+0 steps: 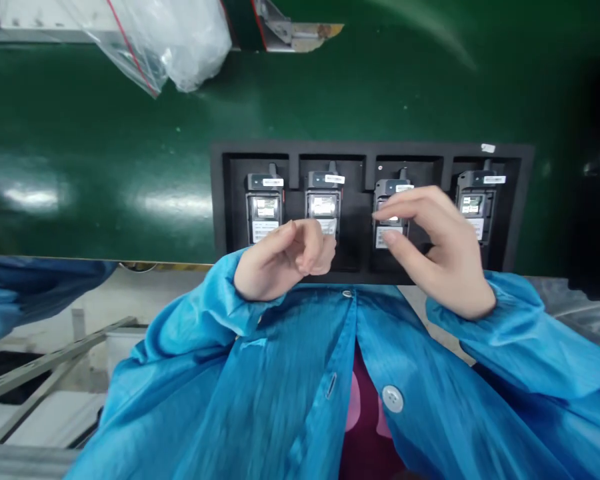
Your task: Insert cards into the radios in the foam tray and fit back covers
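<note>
A black tray (373,148) with several compartments holds a row of dark handheld electronic devices with white labels and stubby antennas. My left hand (290,259) is closed, fingers curled in, over the lower part of the second device (324,200). Whatever it may hold is hidden or too small to name. My right hand (440,250) is open, thumb and fingertips apart, above the third device (389,230); whether it touches the device I cannot tell. The leftmost device (265,207) and the rightmost device (475,203) lie in their compartments.
The tray lies along the near edge of a green tabletop (105,153). Clear plastic bags (190,50) and a metal bracket (300,35) are at the far side. A blue sleeve (45,287) of another person shows at the left. A small white label (488,148) sits on the tray's rim.
</note>
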A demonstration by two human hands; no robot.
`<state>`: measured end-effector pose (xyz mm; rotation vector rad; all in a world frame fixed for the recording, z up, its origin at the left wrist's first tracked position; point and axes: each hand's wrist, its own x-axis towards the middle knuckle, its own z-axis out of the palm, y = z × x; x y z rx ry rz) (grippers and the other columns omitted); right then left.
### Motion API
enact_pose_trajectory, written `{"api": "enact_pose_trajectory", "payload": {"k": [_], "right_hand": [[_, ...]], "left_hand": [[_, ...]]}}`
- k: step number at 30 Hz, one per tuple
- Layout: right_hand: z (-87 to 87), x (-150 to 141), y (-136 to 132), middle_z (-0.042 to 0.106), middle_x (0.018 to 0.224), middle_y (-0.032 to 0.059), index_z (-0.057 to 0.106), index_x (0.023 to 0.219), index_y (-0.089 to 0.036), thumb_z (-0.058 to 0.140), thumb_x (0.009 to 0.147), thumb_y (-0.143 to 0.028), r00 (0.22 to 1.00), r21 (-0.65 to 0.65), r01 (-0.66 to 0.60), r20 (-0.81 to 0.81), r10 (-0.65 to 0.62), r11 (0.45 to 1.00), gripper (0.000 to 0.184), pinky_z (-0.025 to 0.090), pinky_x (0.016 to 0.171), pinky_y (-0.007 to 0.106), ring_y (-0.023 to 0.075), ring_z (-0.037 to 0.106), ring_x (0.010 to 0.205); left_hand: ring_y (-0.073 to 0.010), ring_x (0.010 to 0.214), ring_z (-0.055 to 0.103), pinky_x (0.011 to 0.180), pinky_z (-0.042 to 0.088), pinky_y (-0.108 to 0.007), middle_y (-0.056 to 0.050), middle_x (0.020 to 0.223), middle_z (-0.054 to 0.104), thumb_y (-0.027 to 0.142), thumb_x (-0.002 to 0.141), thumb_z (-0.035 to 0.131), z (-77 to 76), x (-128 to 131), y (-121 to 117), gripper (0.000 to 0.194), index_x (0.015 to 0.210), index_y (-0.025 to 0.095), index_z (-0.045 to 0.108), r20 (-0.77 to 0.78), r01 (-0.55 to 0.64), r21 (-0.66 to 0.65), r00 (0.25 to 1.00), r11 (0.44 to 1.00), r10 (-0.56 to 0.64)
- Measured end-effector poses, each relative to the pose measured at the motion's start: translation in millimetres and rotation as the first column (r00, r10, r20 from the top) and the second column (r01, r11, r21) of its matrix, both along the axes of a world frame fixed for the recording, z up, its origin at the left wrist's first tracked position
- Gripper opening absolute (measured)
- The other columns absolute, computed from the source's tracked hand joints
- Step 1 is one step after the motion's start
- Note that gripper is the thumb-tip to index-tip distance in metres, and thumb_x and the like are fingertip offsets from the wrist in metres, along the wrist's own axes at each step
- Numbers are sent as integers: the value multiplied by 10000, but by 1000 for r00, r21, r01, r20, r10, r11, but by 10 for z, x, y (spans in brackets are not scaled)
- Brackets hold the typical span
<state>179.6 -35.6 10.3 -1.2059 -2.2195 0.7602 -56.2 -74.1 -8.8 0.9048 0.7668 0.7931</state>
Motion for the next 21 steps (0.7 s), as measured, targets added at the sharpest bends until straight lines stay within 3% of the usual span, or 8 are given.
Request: {"api": "enact_pose_trajectory", "payload": {"k": [3,7,10,13,17,21], "right_hand": [[83,-284,42,689,1097,45,667,1101,-219,595,932,-299,988,-223,-107,-135,78,969,201,535,903,362,185,643,1008],[99,-543,99,722,1019,4,693,1057,-210,666,885,-286,971,-402,-141,-234,48,905,190,536,781,293,138,660,869],[109,-636,120,710,870,-20,693,880,-201,680,864,-245,970,-411,-141,-240,42,901,49,518,730,268,122,647,796],[109,-672,122,686,820,-25,668,829,-199,682,854,-218,974,-385,-130,-224,44,914,35,511,701,261,113,627,751],[88,-671,102,664,843,-14,636,864,-210,676,869,-225,969,-375,-141,-241,51,916,43,532,725,280,123,627,767],[86,-647,80,639,917,-5,614,1104,-242,651,893,-213,972,-346,-133,-227,55,929,216,539,827,311,137,638,859]], "left_hand": [[-137,487,313,491,375,-356,11,524,276,792,828,316,-32,-37,-41,590,588,254,280,-8,29,-50,1000,998,-30],[-129,483,322,496,367,-356,7,521,295,770,812,399,-75,-88,-74,587,580,242,289,136,55,-113,990,992,-39],[-118,483,313,500,345,-340,22,526,299,750,797,483,-109,-124,-85,562,616,238,339,226,47,-171,974,984,-7],[-92,461,289,488,312,-302,49,548,311,687,817,552,-138,-154,-97,477,716,240,419,315,12,-205,947,979,55],[-64,452,334,478,300,-262,55,615,431,541,868,617,-171,-165,-118,311,943,249,544,388,-35,-194,915,980,109],[-55,487,490,475,348,-227,19,741,626,392,935,605,-231,-148,-135,279,1170,243,600,281,-217,-158,925,963,255]]}}
